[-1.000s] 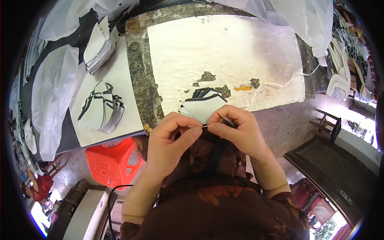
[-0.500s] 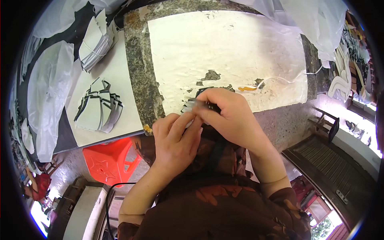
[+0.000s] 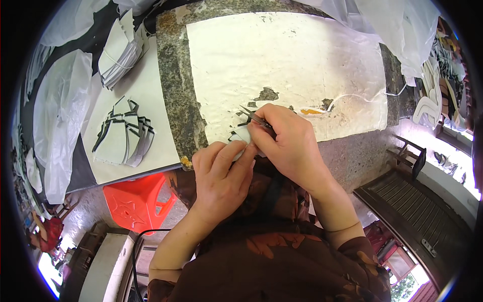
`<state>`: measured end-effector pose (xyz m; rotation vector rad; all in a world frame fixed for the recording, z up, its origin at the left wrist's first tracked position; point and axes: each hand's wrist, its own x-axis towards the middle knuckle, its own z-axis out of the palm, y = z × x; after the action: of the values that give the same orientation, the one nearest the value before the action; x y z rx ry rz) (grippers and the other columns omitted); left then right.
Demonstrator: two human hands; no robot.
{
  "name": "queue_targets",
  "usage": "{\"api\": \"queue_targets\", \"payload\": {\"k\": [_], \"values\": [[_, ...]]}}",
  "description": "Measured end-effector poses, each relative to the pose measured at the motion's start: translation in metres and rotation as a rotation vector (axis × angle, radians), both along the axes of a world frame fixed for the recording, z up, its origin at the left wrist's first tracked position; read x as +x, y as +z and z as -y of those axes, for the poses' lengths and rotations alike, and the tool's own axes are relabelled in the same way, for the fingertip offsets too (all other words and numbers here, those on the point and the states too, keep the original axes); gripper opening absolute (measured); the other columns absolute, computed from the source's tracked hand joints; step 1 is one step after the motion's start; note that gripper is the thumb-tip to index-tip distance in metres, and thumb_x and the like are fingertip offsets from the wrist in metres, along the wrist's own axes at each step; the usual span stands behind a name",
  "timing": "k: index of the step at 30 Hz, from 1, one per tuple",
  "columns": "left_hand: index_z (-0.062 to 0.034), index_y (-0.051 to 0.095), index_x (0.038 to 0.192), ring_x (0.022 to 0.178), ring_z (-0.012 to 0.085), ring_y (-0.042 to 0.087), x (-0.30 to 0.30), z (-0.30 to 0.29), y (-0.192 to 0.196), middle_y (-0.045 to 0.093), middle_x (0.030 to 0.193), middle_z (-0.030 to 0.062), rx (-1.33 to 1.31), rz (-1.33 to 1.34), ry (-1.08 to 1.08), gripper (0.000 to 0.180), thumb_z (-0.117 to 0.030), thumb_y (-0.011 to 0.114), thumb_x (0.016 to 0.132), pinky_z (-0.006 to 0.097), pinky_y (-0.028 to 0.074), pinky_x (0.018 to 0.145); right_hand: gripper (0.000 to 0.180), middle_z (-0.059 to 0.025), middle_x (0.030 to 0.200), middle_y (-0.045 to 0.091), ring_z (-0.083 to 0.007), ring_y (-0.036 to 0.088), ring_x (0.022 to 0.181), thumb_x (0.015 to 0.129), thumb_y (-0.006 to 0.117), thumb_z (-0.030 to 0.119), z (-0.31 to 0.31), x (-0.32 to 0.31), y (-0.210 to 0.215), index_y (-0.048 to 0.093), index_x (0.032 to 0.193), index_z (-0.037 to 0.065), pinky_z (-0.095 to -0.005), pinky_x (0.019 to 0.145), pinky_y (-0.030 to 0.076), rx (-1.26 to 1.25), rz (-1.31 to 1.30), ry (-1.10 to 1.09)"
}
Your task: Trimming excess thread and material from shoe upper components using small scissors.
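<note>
At the near edge of the paper-covered table, my left hand point(image 3: 221, 173) pinches a small white piece with black edging point(image 3: 240, 135), mostly hidden by the fingers. My right hand point(image 3: 287, 141) is closed around a slim, pointed dark metal tool point(image 3: 255, 117); whether it is scissors or tweezers I cannot make out. The tool's tip points up and left, just above the white piece. Right fingertips touch or nearly touch the left ones. Left of my hands lies a loose pile of similar white pieces with black edges point(image 3: 123, 136).
A banded stack of white pieces point(image 3: 118, 60) lies at the far left beside a clear plastic bag point(image 3: 63, 121). The worn white sheet point(image 3: 287, 60) covers the stone tabletop point(image 3: 176, 85). A white cord point(image 3: 362, 98) crosses its right side. A red plastic stool point(image 3: 133, 204) stands below the table edge.
My right hand has shifted slightly, and the pointed tool, blurred before, now shows clearly with its tip up and left. The left hand has stayed in place with its piece.
</note>
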<state>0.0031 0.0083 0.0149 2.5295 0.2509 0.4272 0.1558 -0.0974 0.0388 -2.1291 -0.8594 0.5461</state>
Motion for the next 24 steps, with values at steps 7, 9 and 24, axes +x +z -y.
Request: {"api": "queue_targets", "payload": {"k": [7,9,24], "values": [[-0.0146,0.079,0.115,0.125,0.0317,0.055,0.004,-0.002,0.002,0.064,0.137,0.0049,0.063,0.012,0.08,0.033,-0.013,0.08,0.082,0.046,0.038,0.105,0.013,-0.0173,0.085,0.065,-0.0392,0.066,0.08,0.092,0.066,0.013,0.001,0.0,0.002,0.061,0.094,0.001,-0.0471,0.068,0.052,0.007,-0.024,0.0],[-0.0189,0.078,0.116,0.13,0.0301,0.054,0.003,-0.004,-0.003,0.062,0.146,0.0054,0.101,-0.005,0.032,0.033,-0.017,0.078,0.083,0.047,0.036,0.103,0.013,-0.0171,0.085,0.065,-0.0391,0.065,0.079,0.092,0.066,0.013,0.001,0.001,0.0,0.061,0.094,0.001,-0.0473,0.068,0.052,0.015,-0.016,0.004],[-0.0215,0.077,0.119,0.128,0.0301,0.054,0.005,-0.003,0.0,0.065,0.141,0.0028,0.119,-0.061,0.024,0.034,-0.018,0.076,0.084,0.047,0.035,0.105,0.016,-0.0144,0.076,0.066,-0.027,0.066,0.065,0.092,0.072,0.016,0.01,0.015,0.011,0.068,0.095,0.001,-0.0353,0.061,0.05,-0.085,0.002,-0.06]]}}
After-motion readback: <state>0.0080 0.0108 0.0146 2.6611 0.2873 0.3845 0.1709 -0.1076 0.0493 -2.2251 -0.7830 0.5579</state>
